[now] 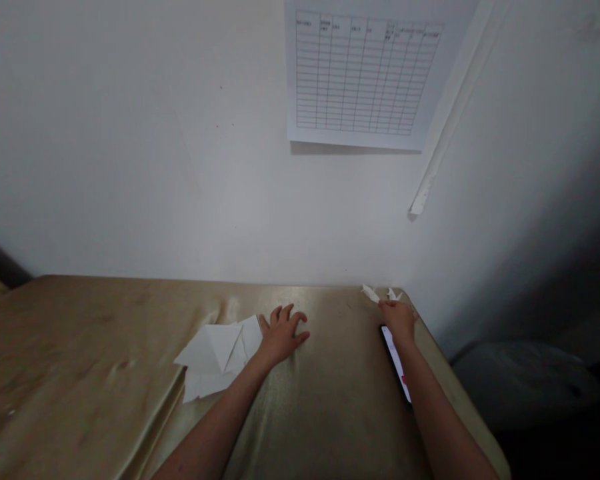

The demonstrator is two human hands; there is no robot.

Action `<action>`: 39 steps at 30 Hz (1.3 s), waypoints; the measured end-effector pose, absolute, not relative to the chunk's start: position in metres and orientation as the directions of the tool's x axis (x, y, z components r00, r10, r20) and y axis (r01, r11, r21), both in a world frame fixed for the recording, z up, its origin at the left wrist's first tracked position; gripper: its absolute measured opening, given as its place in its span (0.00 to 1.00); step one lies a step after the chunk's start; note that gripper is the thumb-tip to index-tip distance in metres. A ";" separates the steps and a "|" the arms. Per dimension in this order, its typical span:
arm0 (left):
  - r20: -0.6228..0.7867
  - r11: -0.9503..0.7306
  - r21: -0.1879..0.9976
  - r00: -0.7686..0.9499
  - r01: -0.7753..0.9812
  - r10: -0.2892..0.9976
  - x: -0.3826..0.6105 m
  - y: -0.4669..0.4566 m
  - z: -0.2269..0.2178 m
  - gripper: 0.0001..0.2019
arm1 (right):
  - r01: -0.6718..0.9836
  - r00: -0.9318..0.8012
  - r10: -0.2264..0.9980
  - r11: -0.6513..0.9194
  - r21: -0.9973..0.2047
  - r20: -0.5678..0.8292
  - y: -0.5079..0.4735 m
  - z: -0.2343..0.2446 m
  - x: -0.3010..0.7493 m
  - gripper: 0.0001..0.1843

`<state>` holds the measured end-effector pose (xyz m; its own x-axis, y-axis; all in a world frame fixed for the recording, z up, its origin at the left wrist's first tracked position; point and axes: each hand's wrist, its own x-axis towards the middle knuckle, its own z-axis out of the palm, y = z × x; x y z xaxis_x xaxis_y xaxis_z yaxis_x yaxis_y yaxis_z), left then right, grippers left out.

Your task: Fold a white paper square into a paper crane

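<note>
My left hand [283,333] rests on the table with its fingers spread, holding nothing. Beside it on the left lie several loose sheets of white paper [213,353], some of them folded, with the nearest edge by my thumb side. Toward the far right corner, my right hand [399,319] is closed in a pinch on a small folded paper piece [371,293]. A second small folded paper piece [394,295] shows just behind my fingers. Under my right forearm lies a phone [395,360] with its screen lit, partly covered by the arm.
The table [340,413] has a wrinkled gold-brown cover and meets a white wall [130,167] at the back. A printed grid sheet [360,80] hangs on the wall near a white strip [450,120]. A pale bulky item [525,380] stands in shadow beyond the table's right edge.
</note>
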<state>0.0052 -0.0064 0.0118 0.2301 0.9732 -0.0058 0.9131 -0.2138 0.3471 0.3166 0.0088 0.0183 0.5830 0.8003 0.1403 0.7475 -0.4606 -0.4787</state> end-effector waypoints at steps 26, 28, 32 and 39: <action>0.017 -0.252 0.336 0.262 0.908 0.965 0.002 -0.006 0.007 0.19 | 0.703 0.695 0.719 -0.674 -0.229 0.018 0.015 0.015 0.335 0.23; 0.016 -0.252 0.338 0.262 0.907 0.965 0.002 -0.006 0.007 0.19 | 0.699 0.699 0.715 -0.677 -0.231 0.022 0.015 0.015 0.336 0.24; 0.015 -0.253 0.343 0.264 0.905 0.964 0.002 -0.006 0.006 0.19 | 0.689 0.714 0.697 -0.686 -0.232 0.061 0.016 0.015 0.336 0.24; 0.032 -0.261 0.337 0.267 0.904 0.963 0.000 -0.005 0.002 0.19 | 0.708 0.696 0.717 -0.674 -0.211 0.042 0.011 0.017 0.336 0.25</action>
<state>0.0000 -0.0046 0.0020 0.2665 0.9633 0.0317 0.9044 -0.2613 0.3374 0.3361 0.0112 0.0172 0.6959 0.7170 0.0417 0.7076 -0.6745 -0.2107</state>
